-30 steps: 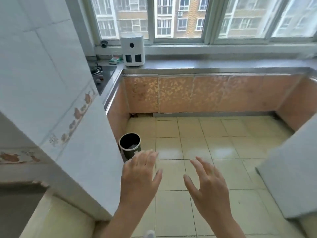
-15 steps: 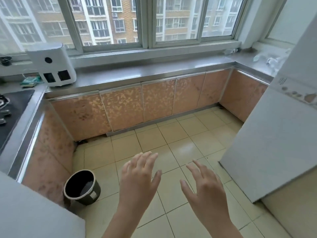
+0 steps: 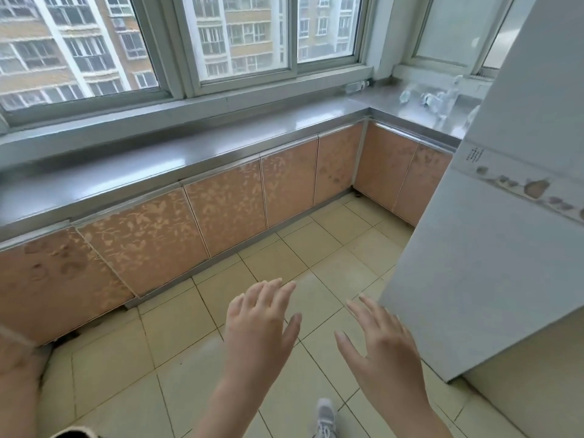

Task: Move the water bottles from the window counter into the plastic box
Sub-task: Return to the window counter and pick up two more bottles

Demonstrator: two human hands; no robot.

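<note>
Left hand (image 3: 259,327) and right hand (image 3: 384,346) both spread, empty, over tiled floor (image 3: 177,352). Bottles (image 3: 433,101) lie on far counter (image 3: 410,112), well apart from hands; white wall (image 3: 493,248) partly hides them

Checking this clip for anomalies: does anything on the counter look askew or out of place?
Yes. One clear water bottle lies on its side on the window ledge, and more bottles are strewn on the corner counter, too blurred to count. Both hands are open and empty. No plastic box is visible.

Orange patterned cabinet doors (image 3: 227,213), beige floor tiles (image 3: 177,336), grey sneaker (image 3: 325,418), windows (image 3: 246,36)
</note>
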